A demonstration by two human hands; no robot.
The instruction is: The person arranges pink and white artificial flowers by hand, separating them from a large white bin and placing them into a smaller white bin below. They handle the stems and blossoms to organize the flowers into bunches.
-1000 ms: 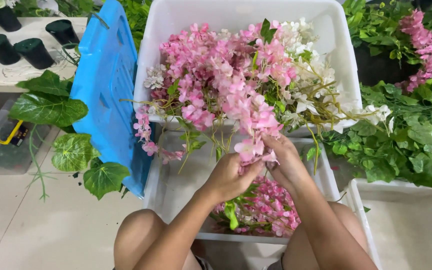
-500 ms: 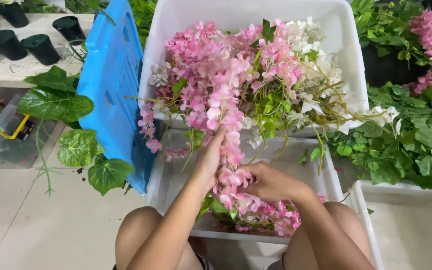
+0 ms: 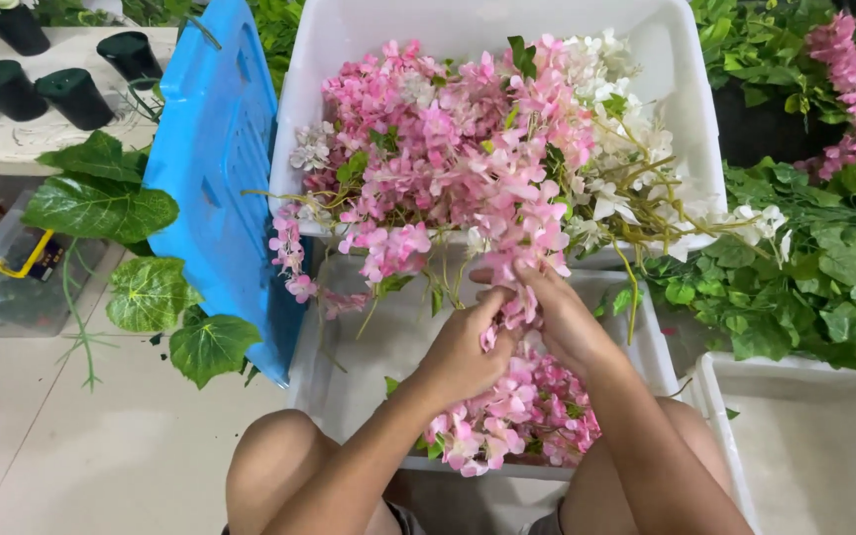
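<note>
I am working both hands into a hanging strand of pink flowers [image 3: 522,287], just over the near edge of the upper bin [image 3: 294,119]. My left hand [image 3: 463,352] is curled partly closed, its fingers pinching the strand from below. My right hand [image 3: 562,317] is closing over it from the right, fingertips tucked into the petals. The 2 hands are touching each other around the same strand.

The strand is trailing out of the big heap of pink and white flowers [image 3: 468,149] filling that bin, and it is dangling toward a smaller pile [image 3: 517,411] lying in the lower bin [image 3: 349,396] in front of my knees.

I judge these to be fabric blooms: very light, soft and floppy, with thin stems that are bending freely. They are tangling with their neighbours, so a sharp tug would likely drag the whole heap or strip petals off. The better hold looks to be on the stem itself, close to where the strand is leaving the heap, not on the loose petals.

A blue lid [image 3: 215,178] is leaning against the bins on the left, with big green leaves [image 3: 101,203] beside it.
</note>
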